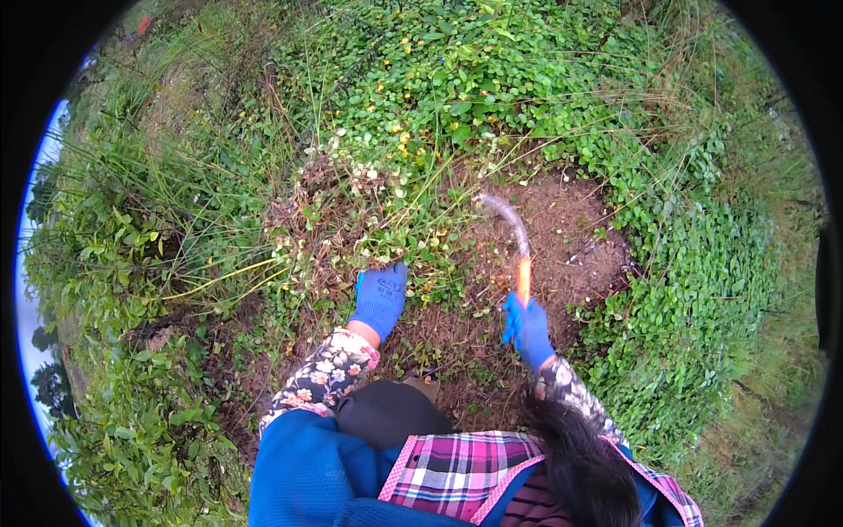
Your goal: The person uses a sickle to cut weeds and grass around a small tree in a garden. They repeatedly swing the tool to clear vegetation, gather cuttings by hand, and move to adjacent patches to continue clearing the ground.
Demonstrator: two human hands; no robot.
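Observation:
My right hand (529, 329), in a blue work glove, grips the orange handle of a sickle (523, 280). Its curved metal blade (507, 214) is blurred and arcs up and left over bare brown soil. My left hand (382, 296), gloved the same way with printing on the back, is curled into the lower edge of a tangled clump of weeds (329, 224). The fingertips are hidden among the stems. Dry roots and pale leaf undersides show in this clump. Green leafy stems (428, 244) lie between the left hand and the blade.
Dense green ground cover (691, 296) borders the bare soil (566, 230) on the right and, with yellow leaves, at the top. Tall grass and leafy shrubs (118, 244) stand on the left. A dark rounded thing (392, 412) is in front of my body, and dark hair (586, 454) hangs near my right arm.

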